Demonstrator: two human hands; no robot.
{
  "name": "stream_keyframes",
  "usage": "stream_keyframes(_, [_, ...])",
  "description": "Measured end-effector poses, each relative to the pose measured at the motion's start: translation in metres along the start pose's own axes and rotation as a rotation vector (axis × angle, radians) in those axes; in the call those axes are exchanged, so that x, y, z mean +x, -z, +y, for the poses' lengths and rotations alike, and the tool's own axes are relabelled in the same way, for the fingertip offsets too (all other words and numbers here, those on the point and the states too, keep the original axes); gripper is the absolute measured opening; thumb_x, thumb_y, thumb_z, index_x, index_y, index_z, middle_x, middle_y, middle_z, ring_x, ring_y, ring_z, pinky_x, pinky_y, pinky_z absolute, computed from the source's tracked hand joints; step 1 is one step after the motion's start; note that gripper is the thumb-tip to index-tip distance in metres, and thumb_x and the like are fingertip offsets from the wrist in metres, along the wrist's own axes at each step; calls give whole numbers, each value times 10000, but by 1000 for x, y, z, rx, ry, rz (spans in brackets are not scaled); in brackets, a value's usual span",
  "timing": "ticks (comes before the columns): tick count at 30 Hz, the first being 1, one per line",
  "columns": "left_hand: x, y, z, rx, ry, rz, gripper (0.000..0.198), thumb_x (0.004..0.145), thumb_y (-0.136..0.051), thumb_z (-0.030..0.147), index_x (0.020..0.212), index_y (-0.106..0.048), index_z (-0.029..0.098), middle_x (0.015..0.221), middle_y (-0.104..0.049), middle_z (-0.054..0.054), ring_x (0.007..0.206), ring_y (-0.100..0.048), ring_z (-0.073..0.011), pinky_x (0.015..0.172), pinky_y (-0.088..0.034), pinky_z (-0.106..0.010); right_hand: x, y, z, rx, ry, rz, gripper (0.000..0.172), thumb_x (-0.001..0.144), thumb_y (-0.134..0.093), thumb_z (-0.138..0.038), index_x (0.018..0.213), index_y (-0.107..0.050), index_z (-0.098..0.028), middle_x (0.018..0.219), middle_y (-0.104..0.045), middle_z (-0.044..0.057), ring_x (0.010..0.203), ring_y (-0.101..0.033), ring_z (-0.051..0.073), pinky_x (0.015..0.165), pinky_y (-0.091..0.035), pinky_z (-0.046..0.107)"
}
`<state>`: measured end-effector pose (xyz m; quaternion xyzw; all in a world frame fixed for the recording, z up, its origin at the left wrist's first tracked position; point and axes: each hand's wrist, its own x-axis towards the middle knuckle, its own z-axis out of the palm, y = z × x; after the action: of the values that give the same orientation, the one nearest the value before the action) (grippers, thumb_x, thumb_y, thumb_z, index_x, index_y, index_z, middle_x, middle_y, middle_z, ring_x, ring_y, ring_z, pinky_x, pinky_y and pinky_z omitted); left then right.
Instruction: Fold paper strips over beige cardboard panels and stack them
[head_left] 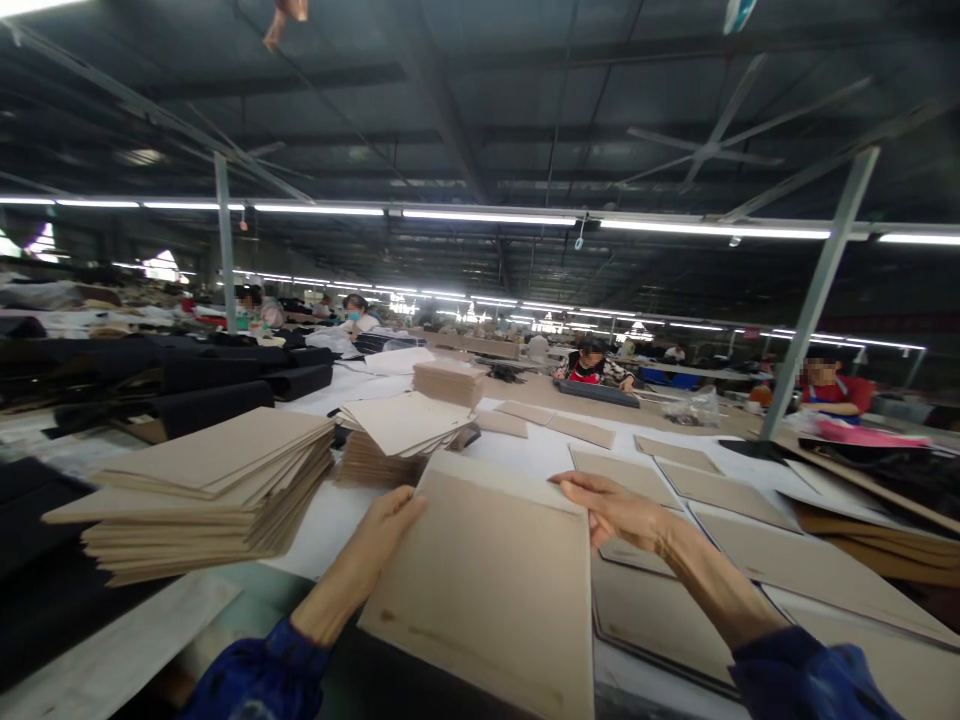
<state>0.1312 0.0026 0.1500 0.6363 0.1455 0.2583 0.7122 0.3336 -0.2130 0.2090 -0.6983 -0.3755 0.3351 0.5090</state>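
Left hand (388, 530) and right hand (621, 512) pinch beige board (484, 590) by opposite edges, both closed on it; cardboard stack (202, 515) at left, flat panels (832, 565) at right.

You see a fan (707, 150) at the upper right, a slanting post (817, 300) and pink cloth (862, 431) at right, a co-worker (585, 372) right of centre, and black fabric (216, 408) at left.

Held board (487, 590): tan, paler top strip, brown smudge low left. Sleeves (259, 670): blue, darker patches. Desk surface (330, 520): white. Flat panels (825, 560): tan, dark edges. Folded sheets (214, 405): black.
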Motion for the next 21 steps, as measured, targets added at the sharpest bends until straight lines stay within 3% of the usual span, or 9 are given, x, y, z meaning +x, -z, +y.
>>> stream_keyframes(2, [15, 8, -16, 65, 20, 71, 370, 631, -643, 502, 714, -557, 152, 596, -589, 14, 509, -512, -112, 504, -397, -223, -9, 0, 11, 105, -44, 63, 691, 667, -706, -457, 1259, -415, -252, 737, -583, -23, 586, -587, 118, 576, -535, 299])
stream_keyframes(4, [32, 12, -30, 178, 23, 139, 391, 608, -619, 534, 674, -542, 156, 562, -569, 16, 493, -501, -120, 490, -389, -237, -13, -4, 22, 156, -36, 141, 757, 626, -760, -348, 1280, -384, -285, 777, -551, -41, 625, -579, 100, 607, -544, 286])
stream_keyframes(7, [56, 11, -44, 308, 4, 184, 380, 617, -563, 528, 665, -554, 151, 563, -566, 5, 508, -503, -132, 489, -374, -247, -8, -14, 34, 92, -58, 269, 547, 642, -733, -229, 1144, -517, -210, 805, -546, -22, 674, -570, 102, 552, -513, 230])
stream_keyframes(10, [72, 11, -54, 429, -38, 168, 399, 635, -542, 483, 773, -627, 119, 656, -623, -36, 605, -555, -166, 539, -388, -261, 2, -20, 40, 7, -102, 374, 352, 685, -661, -151, 1026, -573, -157, 738, -508, -24, 653, -557, 100, 494, -484, 202])
stream_keyframes(15, [79, 25, -63, 708, -126, 204, 545, 665, -561, 397, 1108, -606, 82, 605, -571, -3, 634, -519, -177, 586, -341, -272, 12, -25, 54, -49, -129, 329, 333, 676, -643, -156, 998, -562, -136, 683, -484, -32, 548, -540, 110, 464, -518, 264])
stream_keyframes(21, [73, 29, -66, 885, -156, 155, 462, 721, -525, 384, 1120, -620, 171, 665, -608, 2, 674, -532, -167, 629, -349, -262, 25, -26, 84, -161, -171, 300, 396, 662, -616, -115, 1046, -530, -153, 626, -468, -60, 456, -507, 86, 370, -428, 211])
